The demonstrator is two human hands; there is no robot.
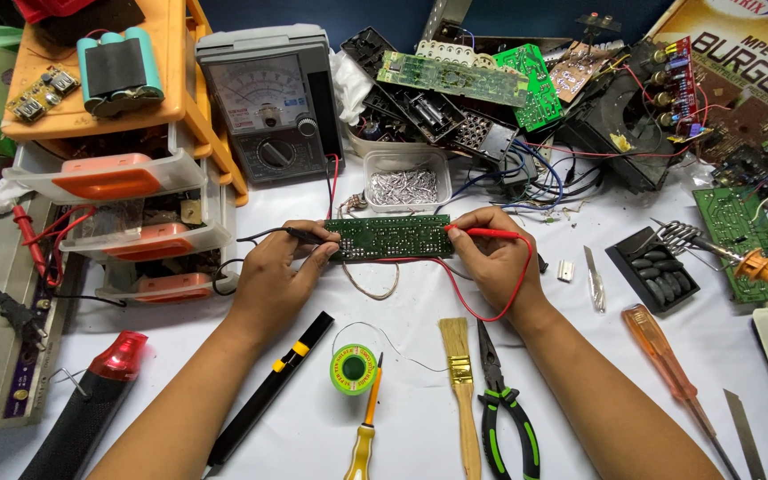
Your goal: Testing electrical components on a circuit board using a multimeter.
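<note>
Both forearms reach up from the lower edge and converge toward the green circuit board (388, 236). The left hand (273, 276) rests at the board's left end, fingers pinched closed; the right hand (491, 253) mirrors it at the board's right end.

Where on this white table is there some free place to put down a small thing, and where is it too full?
Bare patches of white table: between the pliers and the orange screwdriver, beside the right hand; also between the left hand, the black bar and the solder spool. Crowded: the heap of circuit boards at the back and the drawer unit side.
</note>
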